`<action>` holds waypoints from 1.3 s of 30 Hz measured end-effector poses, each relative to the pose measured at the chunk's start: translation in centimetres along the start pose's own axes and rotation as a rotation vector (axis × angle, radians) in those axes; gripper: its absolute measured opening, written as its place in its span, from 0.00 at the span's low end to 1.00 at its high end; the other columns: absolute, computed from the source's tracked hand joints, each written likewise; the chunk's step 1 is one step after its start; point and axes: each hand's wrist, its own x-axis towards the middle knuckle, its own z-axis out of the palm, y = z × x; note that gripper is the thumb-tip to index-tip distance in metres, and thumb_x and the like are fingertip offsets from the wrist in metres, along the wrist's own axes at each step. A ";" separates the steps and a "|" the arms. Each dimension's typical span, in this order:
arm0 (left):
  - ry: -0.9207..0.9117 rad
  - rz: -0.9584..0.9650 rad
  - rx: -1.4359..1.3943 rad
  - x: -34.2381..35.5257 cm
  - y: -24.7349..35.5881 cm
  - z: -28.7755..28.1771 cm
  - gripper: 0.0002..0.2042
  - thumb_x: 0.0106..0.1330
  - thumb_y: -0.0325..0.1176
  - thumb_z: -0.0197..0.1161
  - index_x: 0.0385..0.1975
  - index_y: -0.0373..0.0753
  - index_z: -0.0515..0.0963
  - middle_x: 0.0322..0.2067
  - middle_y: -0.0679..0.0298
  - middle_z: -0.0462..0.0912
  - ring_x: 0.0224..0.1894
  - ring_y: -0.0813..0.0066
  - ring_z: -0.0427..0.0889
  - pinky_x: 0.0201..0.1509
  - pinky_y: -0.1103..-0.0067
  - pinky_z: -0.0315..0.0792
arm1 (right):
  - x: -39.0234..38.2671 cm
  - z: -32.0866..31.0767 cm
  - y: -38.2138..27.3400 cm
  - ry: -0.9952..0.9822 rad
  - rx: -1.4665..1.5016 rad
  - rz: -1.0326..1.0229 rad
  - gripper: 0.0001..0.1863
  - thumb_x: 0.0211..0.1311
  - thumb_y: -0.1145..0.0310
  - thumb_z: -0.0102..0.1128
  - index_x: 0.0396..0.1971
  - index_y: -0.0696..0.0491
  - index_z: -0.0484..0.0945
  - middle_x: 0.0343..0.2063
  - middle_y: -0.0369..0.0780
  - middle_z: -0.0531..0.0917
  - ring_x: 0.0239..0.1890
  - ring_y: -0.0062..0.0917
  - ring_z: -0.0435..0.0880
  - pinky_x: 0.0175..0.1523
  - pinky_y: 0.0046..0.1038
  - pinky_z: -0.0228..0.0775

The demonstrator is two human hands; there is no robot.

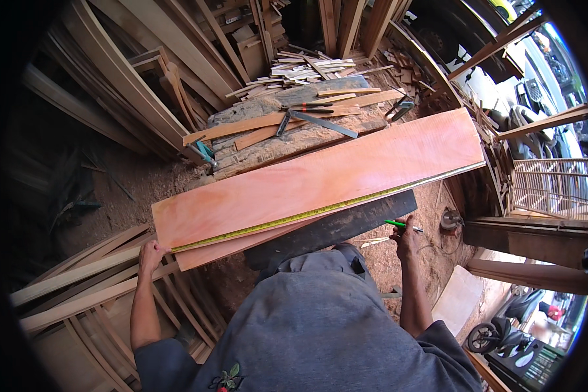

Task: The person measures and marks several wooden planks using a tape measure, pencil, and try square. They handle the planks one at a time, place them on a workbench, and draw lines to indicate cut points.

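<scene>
And at the near left corner of the reddish plank, pinching the end of the yellow tape measure with the left hand, clamping thumb against fingers right there! Running along the plank's near edge from that corner, up toward the far right end. Over to the right hand, clear of the plank: closing the fingers around a green pen, near the end of a dark board.

Slanting across the middle, lower on the left and higher on the right, with a second reddish board poking out below. Cannot tell from here what bears the plank's weight. Just beyond, overlapped by its far edge in this view, a weathered tabletop. Lying on it, over narrow strips of wood, a try square and, just beside, pliers with black-and-orange handles. Past all that, heaped loosely, a pile of pale offcuts!
</scene>
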 end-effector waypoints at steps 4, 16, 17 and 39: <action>-0.010 0.011 -0.019 -0.6 1.5 -0.3 0.21 0.52 0.42 0.83 0.25 0.33 0.77 0.24 0.52 0.83 0.28 0.58 0.82 0.37 0.64 0.75 | 1.2 -0.2 0.1 -0.098 0.064 -0.006 0.20 0.69 0.54 0.69 0.44 0.59 0.83 0.25 0.36 0.81 0.19 0.17 0.77 0.26 0.22 0.77; -0.042 -0.102 0.088 -1.2 1.6 0.4 0.19 0.52 0.42 0.82 0.23 0.33 0.81 0.24 0.52 0.85 0.29 0.58 0.85 0.38 0.64 0.77 | 2.7 -0.6 1.3 -0.177 0.037 -0.013 0.12 0.65 0.68 0.72 0.42 0.57 0.81 0.25 0.35 0.81 0.22 0.17 0.78 0.27 0.23 0.76; -0.034 -0.111 0.090 -1.2 1.6 0.6 0.18 0.53 0.42 0.82 0.24 0.33 0.82 0.24 0.52 0.86 0.29 0.57 0.85 0.38 0.64 0.78 | 2.8 -0.6 1.2 -0.177 0.032 -0.011 0.11 0.66 0.67 0.71 0.41 0.57 0.80 0.25 0.35 0.81 0.21 0.18 0.78 0.27 0.23 0.76; -0.020 -0.089 0.108 1.0 -0.6 1.1 0.15 0.56 0.39 0.80 0.27 0.31 0.87 0.26 0.53 0.89 0.29 0.67 0.87 0.38 0.69 0.78 | 7.6 8.1 -8.2 -0.644 -0.374 -0.276 0.12 0.68 0.65 0.70 0.39 0.60 0.83 0.24 0.35 0.83 0.24 0.15 0.78 0.29 0.21 0.70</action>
